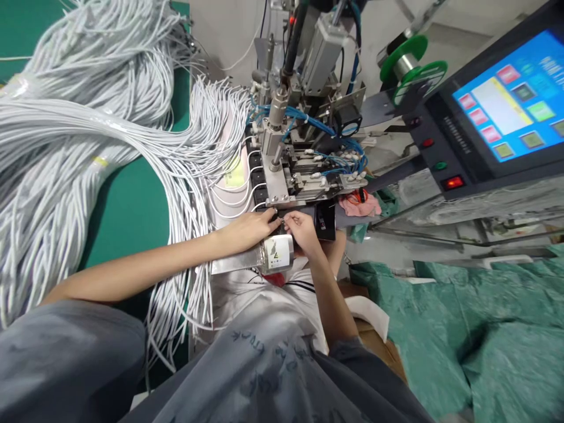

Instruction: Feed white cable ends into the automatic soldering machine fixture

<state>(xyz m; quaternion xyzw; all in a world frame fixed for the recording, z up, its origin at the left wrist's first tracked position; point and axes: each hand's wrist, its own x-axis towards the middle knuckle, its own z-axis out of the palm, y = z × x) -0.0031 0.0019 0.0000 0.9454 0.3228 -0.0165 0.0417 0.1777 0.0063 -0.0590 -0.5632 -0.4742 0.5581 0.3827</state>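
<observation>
My left hand reaches in from the left, at the front of a soldering-type machine with metal cylinders and blue air tubes. Its thumb and fingers press together by the machine's front edge. My right hand meets it from the right in a pinch. Between the fingertips is a tiny metallic piece, too small to name. Several white cables curve from the left into black holders just beyond my left hand. Below the hands sits a metal cylinder with a white label.
Large bundles of white cables cover the green table at left. A control screen stands at upper right, near a green wire spool. A pink cloth lies right of the machine. Green sheeting covers the lower right.
</observation>
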